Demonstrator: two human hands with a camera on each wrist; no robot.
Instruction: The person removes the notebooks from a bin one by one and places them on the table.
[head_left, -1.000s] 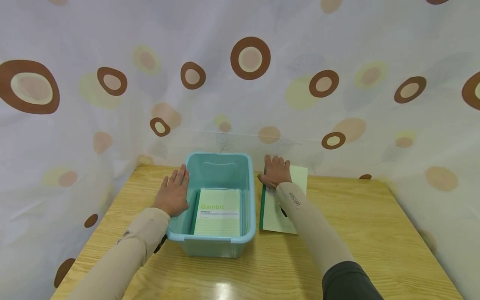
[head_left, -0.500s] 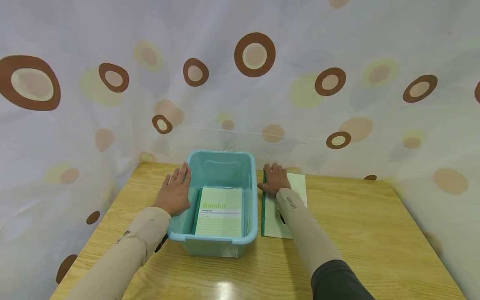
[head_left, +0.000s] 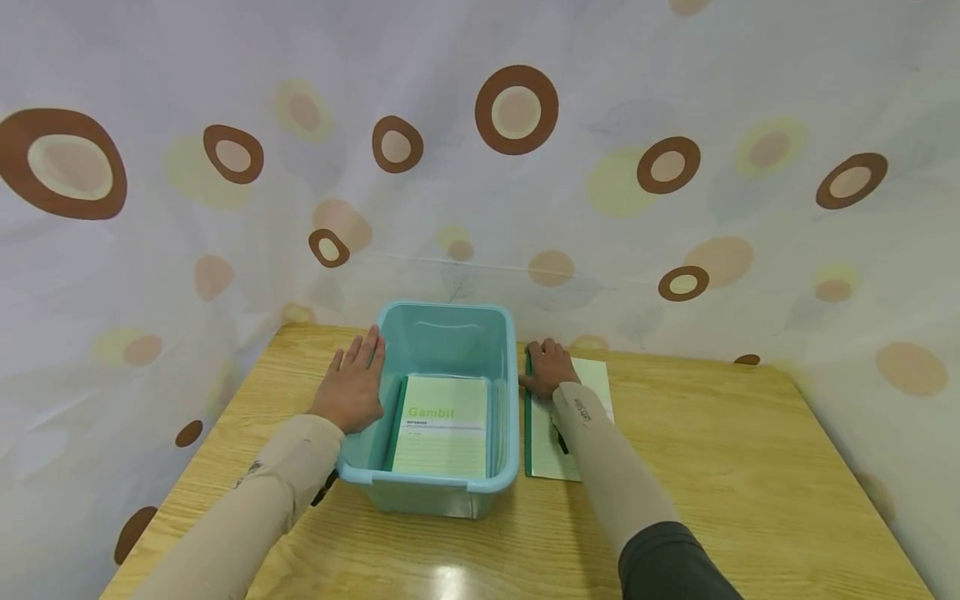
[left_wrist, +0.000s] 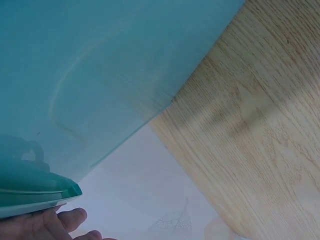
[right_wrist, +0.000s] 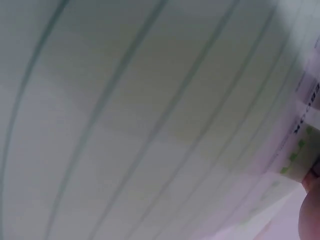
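A light blue plastic tub (head_left: 480, 482) stands on the table. Inside it lies a pale green Gambit notebook (head_left: 442, 442) with a dark green spine. My left hand (head_left: 351, 390) lies along the tub's left side, fingers straight, touching near the rim; in the left wrist view the fingertips show just beyond the rim (left_wrist: 35, 200). To the right of the tub, my right hand (head_left: 549, 372) holds a second pale notebook (head_left: 546, 454) by its far left corner. Its fingers bend over the far edge and its thumb reaches past the green spine. Lined cover fills the right wrist view.
The wooden table (head_left: 720, 467) extends right and in front of the tub. A white cloth with brown ring prints (head_left: 450, 208) hangs behind and at both sides, close to the table's far edge.
My right hand and the second notebook have moved a little nearer to me and lower. The left hand stays against the tub. The head view has shifted slightly.
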